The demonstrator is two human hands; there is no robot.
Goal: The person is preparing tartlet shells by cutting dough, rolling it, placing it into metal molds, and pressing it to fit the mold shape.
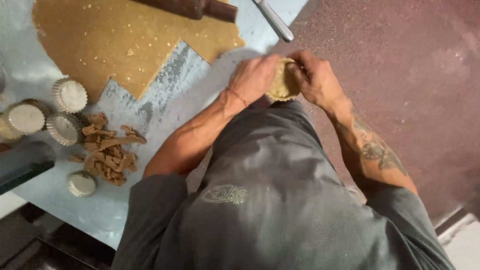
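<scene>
Pressing one dough-lined tart mould (283, 83) between left hand (255, 77) and right hand (317, 79), four fluted moulds (69, 95) aside.

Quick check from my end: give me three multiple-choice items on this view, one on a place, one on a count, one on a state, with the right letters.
1. Where do the dough scraps lie?
A. beside the empty tins
B. on the rolling pin
C. on the floor

2. How many hands hold the dough-lined tin?
A. none
B. one
C. two

3. What state is the rolled dough sheet in?
A. whole and uncut
B. cut, with angular pieces gone
C. folded up

Key: 1 A, the scraps sit among the fluted tins. 2 C, left hand and right hand both grip it. 3 B, straight notches show along its lower edge.
</scene>
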